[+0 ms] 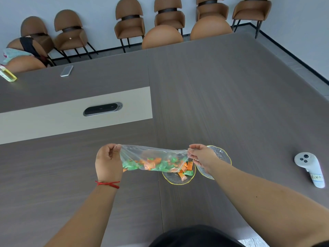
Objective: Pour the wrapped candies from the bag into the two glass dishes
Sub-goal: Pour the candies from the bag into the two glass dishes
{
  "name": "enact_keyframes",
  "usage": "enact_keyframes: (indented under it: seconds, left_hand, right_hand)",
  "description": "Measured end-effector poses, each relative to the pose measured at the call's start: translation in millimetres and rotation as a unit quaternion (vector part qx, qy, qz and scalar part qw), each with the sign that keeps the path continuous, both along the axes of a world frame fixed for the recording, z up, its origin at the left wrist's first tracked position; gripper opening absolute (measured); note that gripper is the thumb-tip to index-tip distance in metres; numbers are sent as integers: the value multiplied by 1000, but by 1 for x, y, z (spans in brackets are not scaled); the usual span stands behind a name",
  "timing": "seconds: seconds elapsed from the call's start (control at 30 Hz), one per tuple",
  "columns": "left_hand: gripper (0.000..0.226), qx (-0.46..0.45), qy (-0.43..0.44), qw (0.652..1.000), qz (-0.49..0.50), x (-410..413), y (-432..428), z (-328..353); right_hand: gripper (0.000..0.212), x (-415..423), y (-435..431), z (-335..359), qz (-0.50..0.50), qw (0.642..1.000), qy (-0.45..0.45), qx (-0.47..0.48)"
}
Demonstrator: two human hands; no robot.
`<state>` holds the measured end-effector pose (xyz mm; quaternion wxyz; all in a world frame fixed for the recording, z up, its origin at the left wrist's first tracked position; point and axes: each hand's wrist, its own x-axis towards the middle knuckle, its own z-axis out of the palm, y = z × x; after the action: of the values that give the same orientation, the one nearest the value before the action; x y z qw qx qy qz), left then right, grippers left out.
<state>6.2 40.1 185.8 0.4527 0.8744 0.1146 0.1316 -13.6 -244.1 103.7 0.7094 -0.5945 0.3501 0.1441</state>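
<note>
A clear plastic bag (153, 158) of green and orange wrapped candies hangs stretched sideways above the table. My left hand (108, 162) pinches its left end. My right hand (202, 158) pinches its right, open end. Under that open end lies a gold-rimmed glass dish (175, 180) with a few candies (186, 172) in it. A second gold-rimmed glass dish (221, 155) lies just right of the first, partly hidden behind my right hand; I see no candies in the part that shows.
A white handheld controller (310, 168) lies on the table to the right. A black cable hatch (102, 109), a phone (66, 70) and a yellow-edged clear box (8, 74) are farther off on the left. Brown chairs (129, 24) line the far wall.
</note>
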Motion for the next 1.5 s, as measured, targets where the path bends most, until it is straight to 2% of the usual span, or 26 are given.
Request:
enact_keyframes:
  seconds: [0.3, 0.7, 1.2, 1.5]
  left_hand:
    - [20, -7, -29, 999, 36, -2, 5, 4]
    - [23, -20, -20, 995, 91, -6, 20, 0]
    - [22, -23, -43, 993, 105, -8, 25, 7]
    - [21, -33, -22, 994, 104, -4, 26, 5]
  right_hand:
    - [13, 5, 5, 9, 25, 999, -32, -25]
    - [14, 14, 14, 19, 75, 992, -56, -80]
    - [14, 26, 15, 37, 90, 985, -89, -119]
    - [18, 24, 15, 34, 100, 984, -77, -126]
